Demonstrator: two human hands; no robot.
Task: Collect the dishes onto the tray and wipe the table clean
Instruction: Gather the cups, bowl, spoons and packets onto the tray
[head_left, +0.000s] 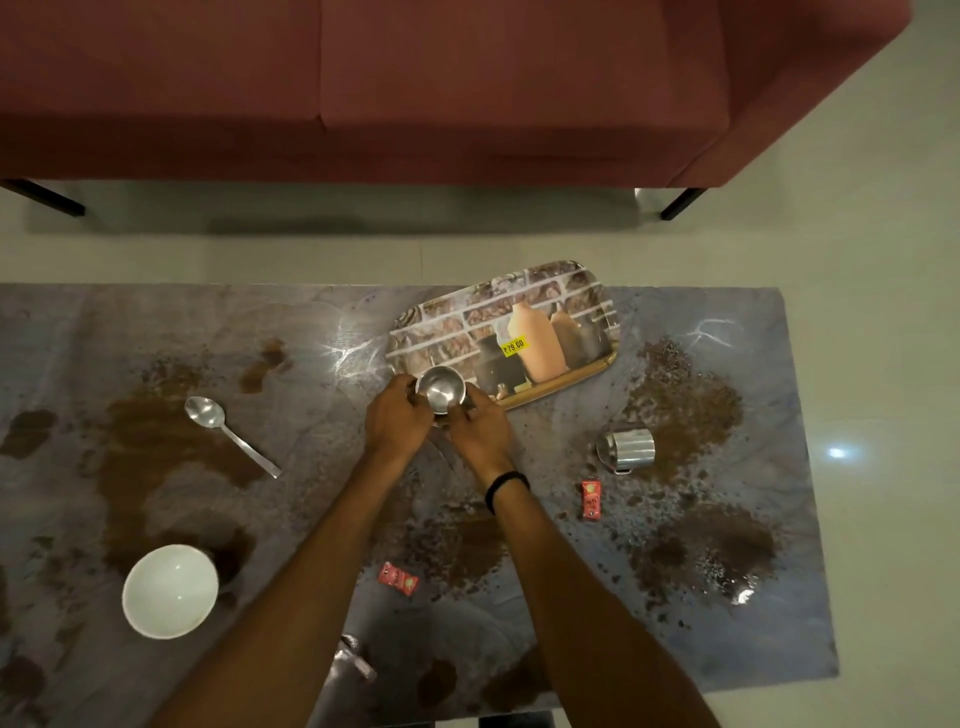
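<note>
Left hand (397, 415) and right hand (477, 423) both closed around small steel cup (440, 388), frame centre, by tray (597, 366). Light, stiff, probably slippery; best gripped at sides.

Two bare forearms enter from the bottom edge, and no sleeve shows on either one anywhere in view. The left hand (396, 415) wears nothing: no ring, no watch and no glove can be seen. The right hand (480, 428) is also ungloved, and no ring is visible on the fingers (470, 402), though they are small and partly shadowed. Just behind the right hand, a thin black band (506, 488) circles the wrist. It looks plain and smooth, with no dial, clasp or marking that can be made out. The arms are lean and long, widening toward the elbows at the frame's lower edge.
</note>
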